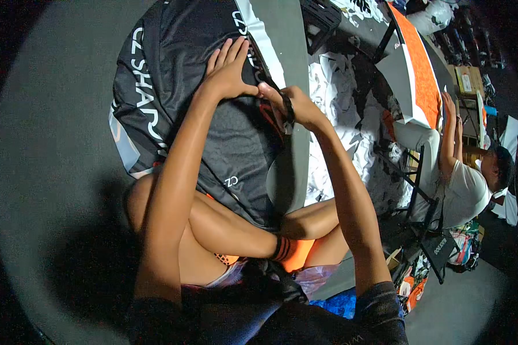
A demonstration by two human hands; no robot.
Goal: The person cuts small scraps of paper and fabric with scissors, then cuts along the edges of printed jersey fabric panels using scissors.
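Note:
A black printed fabric (213, 138) with white lettering lies spread in front of my crossed legs. My left hand (227, 72) rests flat on it, fingers stretched out and thumb pointing toward my right hand. My right hand (288, 103) is closed around what look like scissors (288, 109) with a dark handle, at the fabric's right edge. The blades are hard to make out against the black cloth. A white strip (265, 43) runs along that edge, just beyond my right hand.
I sit on a grey surface (52, 115). White scraps (328, 144) pile up on the right. Beyond them, another person (466, 190) in a white shirt sits at a table bearing orange fabric (423, 75). A black crate (319, 23) stands at the top.

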